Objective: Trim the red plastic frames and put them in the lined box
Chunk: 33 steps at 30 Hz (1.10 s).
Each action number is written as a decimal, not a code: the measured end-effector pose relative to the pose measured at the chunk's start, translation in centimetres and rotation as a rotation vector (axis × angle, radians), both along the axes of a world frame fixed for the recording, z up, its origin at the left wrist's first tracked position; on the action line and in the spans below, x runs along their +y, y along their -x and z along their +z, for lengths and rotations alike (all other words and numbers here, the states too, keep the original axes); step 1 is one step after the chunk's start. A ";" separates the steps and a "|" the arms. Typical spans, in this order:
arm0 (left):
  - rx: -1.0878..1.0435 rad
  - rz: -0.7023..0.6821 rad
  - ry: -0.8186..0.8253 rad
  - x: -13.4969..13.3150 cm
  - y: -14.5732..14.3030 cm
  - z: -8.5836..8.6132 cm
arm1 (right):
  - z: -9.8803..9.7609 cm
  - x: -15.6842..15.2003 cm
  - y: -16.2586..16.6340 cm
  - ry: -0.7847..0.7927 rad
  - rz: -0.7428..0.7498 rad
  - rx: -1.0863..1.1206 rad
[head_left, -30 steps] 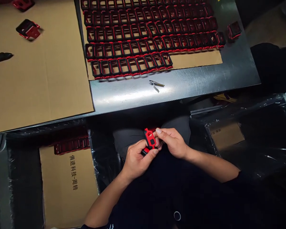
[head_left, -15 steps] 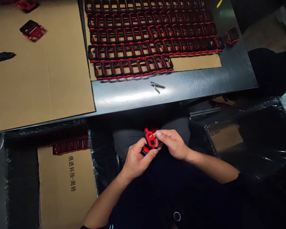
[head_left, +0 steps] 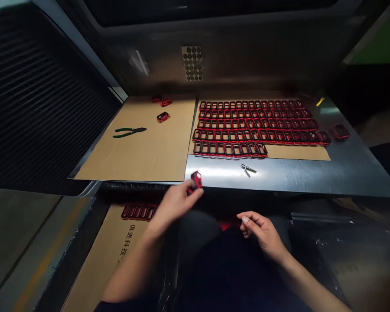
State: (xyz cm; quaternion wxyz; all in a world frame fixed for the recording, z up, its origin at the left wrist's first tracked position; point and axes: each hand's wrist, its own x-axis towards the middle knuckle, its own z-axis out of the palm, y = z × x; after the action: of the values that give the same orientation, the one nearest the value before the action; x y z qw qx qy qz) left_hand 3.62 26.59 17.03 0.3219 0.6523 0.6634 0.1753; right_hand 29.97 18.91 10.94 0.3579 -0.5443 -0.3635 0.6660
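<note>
My left hand [head_left: 177, 201] grips a small red and black plastic housing [head_left: 196, 178] between thumb and fingers, held up by the table's front edge. Lower and to the right, my right hand [head_left: 263, 234] is apart from it over my lap, fingers curled and thumb pressed towards the index finger. Whether anything small lies in that pinch is hidden. A blurred red patch [head_left: 225, 225] shows on my lap, left of the right hand. Beyond, several rows of similar red and black housings [head_left: 247, 124] stand on cardboard. Silver nail clippers [head_left: 248, 169] lie in front of them.
Green-handled pliers [head_left: 130, 131] and a few loose housings [head_left: 163, 116] lie on the left cardboard sheet [head_left: 143, 160]. A sheet of round stickers [head_left: 193, 63] is on the back panel. Below left, a lined bin holds cardboard [head_left: 94, 268] and a housing row [head_left: 138, 212].
My hands have parted: the left has carried the housing up towards the table edge, while the right has let go of it and stays low. The view has tilted up and left.
</note>
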 end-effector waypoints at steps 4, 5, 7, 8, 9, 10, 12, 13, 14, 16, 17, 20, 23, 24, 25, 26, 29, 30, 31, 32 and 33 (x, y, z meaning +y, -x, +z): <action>0.267 0.267 -0.016 10.6 5.2 2.3 | -0.6 -0.3 0.1 -0.013 -0.021 -0.005; 0.310 0.332 -0.022 12.7 5.9 2.5 | -0.7 -0.4 0.1 -0.011 -0.028 -0.002; 0.351 0.437 -0.039 15.9 6.8 2.5 | -1.0 -0.6 0.1 -0.007 -0.039 -0.001; 0.352 0.482 -0.052 16.9 7.0 2.4 | -1.1 -0.7 0.0 -0.006 -0.045 -0.005; 0.341 0.523 -0.066 17.6 7.2 2.4 | -1.3 -0.7 -0.1 -0.007 -0.053 -0.012; 0.322 0.561 -0.081 18.1 7.3 2.4 | -1.4 -0.7 -0.2 -0.010 -0.063 -0.023; 0.260 0.624 -0.112 18.7 7.5 2.7 | -1.6 -0.7 -0.5 -0.021 -0.077 -0.047; 0.218 0.647 -0.127 18.7 7.5 3.0 | -1.7 -0.7 -0.6 -0.027 -0.077 -0.057; 0.167 0.664 -0.140 18.6 7.4 3.2 | -1.8 -0.7 -0.7 -0.033 -0.073 -0.065; 0.031 0.675 -0.158 17.5 6.6 3.6 | -2.1 -0.9 -0.6 -0.051 -0.050 -0.079; -0.057 0.668 -0.159 16.4 5.9 3.6 | -2.3 -1.0 -0.5 -0.065 -0.031 -0.095; -0.397 0.575 -0.078 10.6 1.7 2.1 | -2.6 -1.4 -0.3 -0.136 0.047 -0.204; -0.787 0.419 0.148 3.1 -4.3 -0.9 | -2.0 -1.5 -0.1 -0.294 0.092 -0.316; -0.906 0.387 0.223 0.8 -6.3 -1.8 | -1.5 -1.4 0.1 -0.374 0.097 -0.344; -1.015 0.376 0.282 -1.2 -8.0 -2.6 | -1.0 -1.2 0.2 -0.459 0.104 -0.373; -1.113 0.376 0.336 -2.8 -9.4 -3.2 | -0.4 -1.0 0.4 -0.540 0.111 -0.412; -1.314 0.400 0.486 -5.4 -11.4 -4.2 | 1.0 -0.3 0.8 -0.687 0.131 -0.547; -1.357 0.404 0.532 -5.7 -11.4 -4.4 | 1.3 -0.2 0.9 -0.714 0.155 -0.564; -1.394 0.402 0.571 -5.8 -11.2 -4.6 | 1.6 -0.1 0.9 -0.733 0.177 -0.573; -1.426 0.395 0.598 -5.9 -10.9 -4.8 | 1.8 -0.2 0.8 -0.746 0.195 -0.573; -1.450 0.386 0.611 -6.0 -10.5 -4.9 | 1.9 -0.3 0.8 -0.753 0.207 -0.572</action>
State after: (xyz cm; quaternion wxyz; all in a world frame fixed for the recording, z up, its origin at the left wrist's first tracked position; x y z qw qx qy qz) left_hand 14.12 20.57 12.13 0.7999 0.1337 0.4092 0.4182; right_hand 29.21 18.59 12.84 0.3474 -0.4992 -0.7153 0.3440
